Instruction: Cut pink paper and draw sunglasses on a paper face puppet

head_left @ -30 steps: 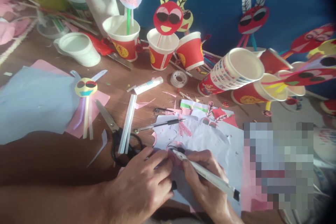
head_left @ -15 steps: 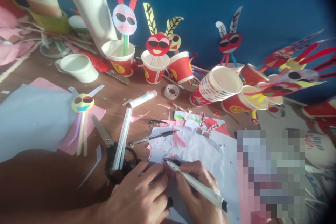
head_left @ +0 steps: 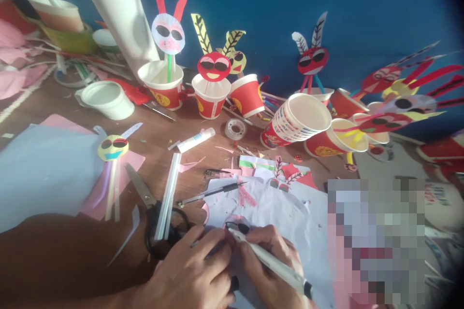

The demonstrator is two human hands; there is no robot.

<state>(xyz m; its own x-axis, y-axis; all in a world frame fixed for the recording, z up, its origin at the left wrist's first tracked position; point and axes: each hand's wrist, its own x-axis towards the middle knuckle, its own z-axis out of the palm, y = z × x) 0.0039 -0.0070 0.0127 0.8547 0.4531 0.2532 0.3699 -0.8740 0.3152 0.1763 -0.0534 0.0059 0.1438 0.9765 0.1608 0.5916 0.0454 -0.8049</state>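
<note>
A: Biggest first, what's on the table (head_left: pixel 159 130)?
B: Brown wood top w/ a blue wall behind. A large pale blue sheet (head_left: pixel 43 169) lies far left over pink paper. White paper sheet (head_left: pixel 290 212) in front centre, scribbled w/ pink, the hands sit on its near edge

A: Cups?
B: Stack of paper cups (head_left: pixel 297 120) lies tipped on its side, right of centre. Three red cups stand at the back, the left one (head_left: pixel 161 84) holds a white paper face on a green straw. A white cup (head_left: pixel 107 99) lies on its side further left

A: And the hands?
B: Left hand (head_left: pixel 192 270) presses flat-ish, fingers curled down onto a small pink paper piece (head_left: pixel 235 219) on the white sheet, pinning it. Right hand (head_left: pixel 268 263) has fingers closed round a white marker (head_left: pixel 270 263), black tip at the pink piece, touching it, capped end pointing back right toward the wrist

A: Smaller stuff?
B: Black-handled scissors (head_left: pixel 152 207) just left of the left hand, blades pointing away, w/ white straws (head_left: pixel 167 195) laid across the handles. A yellow paper face (head_left: pixel 113 147) on straws rests on the pink paper. Black pen (head_left: pixel 213 192) lies above the hands. Glue stick (head_left: pixel 195 139) & a tape roll (head_left: pixel 235 129) sit mid-table, apart from both hands. Paper scraps abt everywhere
</note>
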